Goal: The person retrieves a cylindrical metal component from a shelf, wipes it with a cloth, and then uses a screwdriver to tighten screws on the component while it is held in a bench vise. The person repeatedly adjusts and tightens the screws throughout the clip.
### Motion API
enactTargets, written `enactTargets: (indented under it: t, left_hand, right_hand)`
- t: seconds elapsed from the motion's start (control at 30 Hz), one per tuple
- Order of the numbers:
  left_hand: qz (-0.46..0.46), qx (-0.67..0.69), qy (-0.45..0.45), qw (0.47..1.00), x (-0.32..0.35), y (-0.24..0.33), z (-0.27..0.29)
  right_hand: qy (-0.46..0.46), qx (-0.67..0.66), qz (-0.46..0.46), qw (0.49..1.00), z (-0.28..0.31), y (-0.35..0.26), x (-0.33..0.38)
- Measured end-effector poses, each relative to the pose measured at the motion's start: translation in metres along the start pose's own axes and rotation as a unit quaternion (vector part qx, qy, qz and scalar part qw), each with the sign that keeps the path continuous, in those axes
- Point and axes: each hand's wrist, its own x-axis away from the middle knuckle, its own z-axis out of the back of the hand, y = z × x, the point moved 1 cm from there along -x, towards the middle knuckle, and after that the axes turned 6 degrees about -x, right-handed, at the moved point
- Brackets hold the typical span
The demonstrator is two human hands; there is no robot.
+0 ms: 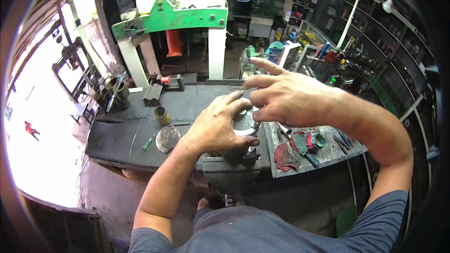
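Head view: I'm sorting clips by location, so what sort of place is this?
Probably a mechanical repair workshop: there's a dark vise, a green-and-white frame beyond the workbench, and hand tools at right.

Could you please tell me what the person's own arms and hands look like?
The left hand and right hand are gloveless, with dark smudges on the left thumb. No watch or band is visible. Short, plain grey-blue sleeves match the shirt.

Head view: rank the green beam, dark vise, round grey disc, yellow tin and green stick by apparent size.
1. Green beam
2. Dark vise
3. Round grey disc
4. Yellow tin
5. Green stick
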Motion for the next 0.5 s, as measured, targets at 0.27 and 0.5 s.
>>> enactTargets:
  t: [0.27, 0.5]
  left_hand:
    - [0.018, 0.025, 0.041, 0.999, -0.004, 0.012, -0.008]
    - [0.006, 0.057, 0.07, 0.996, -0.003, 0.008, -0.018]
  right_hand:
    - [-0.135, -0.115, -0.149, 0.973, -0.009, 0.023, -0.006]
    - [0.273, -0.177, -0.312, 0.892, -0.013, -0.031, 0.124]
